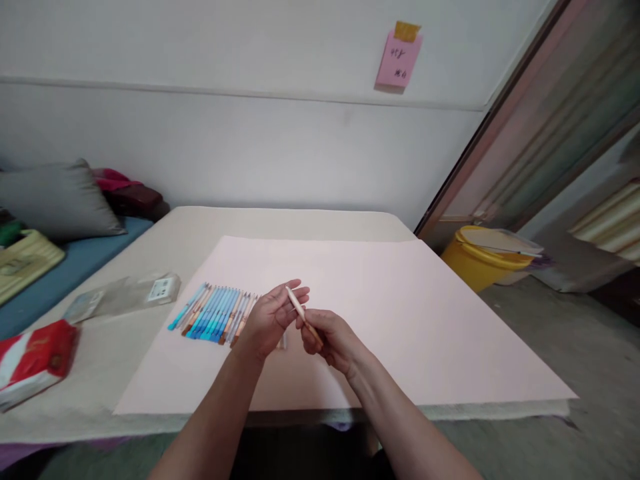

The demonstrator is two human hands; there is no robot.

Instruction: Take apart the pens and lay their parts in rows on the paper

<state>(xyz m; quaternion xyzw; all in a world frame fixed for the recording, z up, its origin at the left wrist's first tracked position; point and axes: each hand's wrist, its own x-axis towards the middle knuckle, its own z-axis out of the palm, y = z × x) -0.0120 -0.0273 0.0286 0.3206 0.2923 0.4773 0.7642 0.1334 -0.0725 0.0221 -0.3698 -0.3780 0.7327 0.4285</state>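
Pen point(297, 305) pinched near brown end by right grip point(334, 338); pale end over left grip point(269, 320), loosely unfolded.

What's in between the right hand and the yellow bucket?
Just a bare stretch of the pink sheet. The head view shows it running from the right hand, which holds a pen, to the sheet's edge before the bucket.

The left hand point(270, 317) is part-hiding the pen row point(216, 312); the frame is cropping a red packet point(47, 350) by the bench's point(300, 223) left edge.
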